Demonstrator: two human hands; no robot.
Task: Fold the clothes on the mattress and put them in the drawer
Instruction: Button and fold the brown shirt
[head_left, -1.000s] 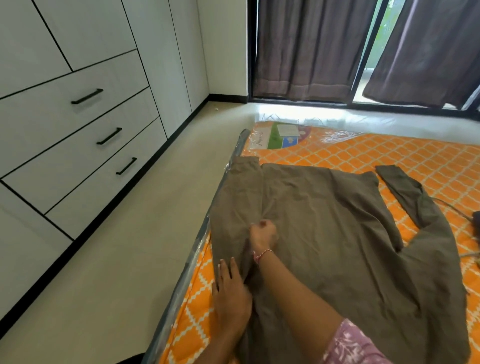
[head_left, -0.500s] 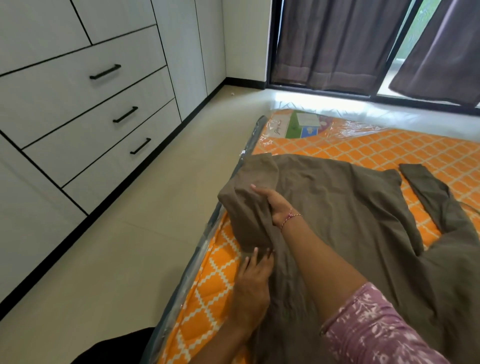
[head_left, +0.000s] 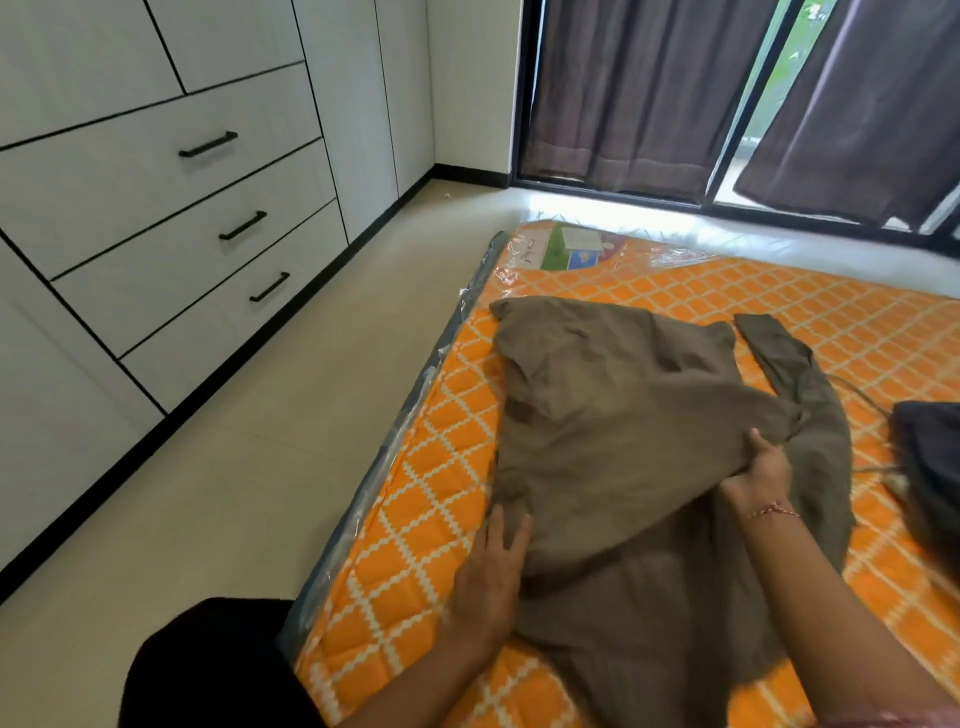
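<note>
An olive-brown garment (head_left: 613, 426) lies spread on the orange patterned mattress (head_left: 415, 493), with its left side folded over toward the middle. My right hand (head_left: 761, 470) grips the folded-over edge of the cloth near the garment's right side. My left hand (head_left: 491, 577) lies flat, fingers straight, pressing the garment's near left edge onto the mattress. One long part of the garment (head_left: 795, 364) trails away to the far right. White drawers with black handles (head_left: 244, 226) stand shut along the left wall.
A dark garment (head_left: 930, 467) lies at the mattress's right edge. A green and white label (head_left: 571, 249) sits under plastic wrap at the far mattress corner. Beige floor (head_left: 234, 467) runs between mattress and drawers. Dark curtains (head_left: 649, 93) hang over the window behind.
My right hand has carried the garment's left side across to the right, folding it over the middle. My left hand stayed pressing the near left edge.
</note>
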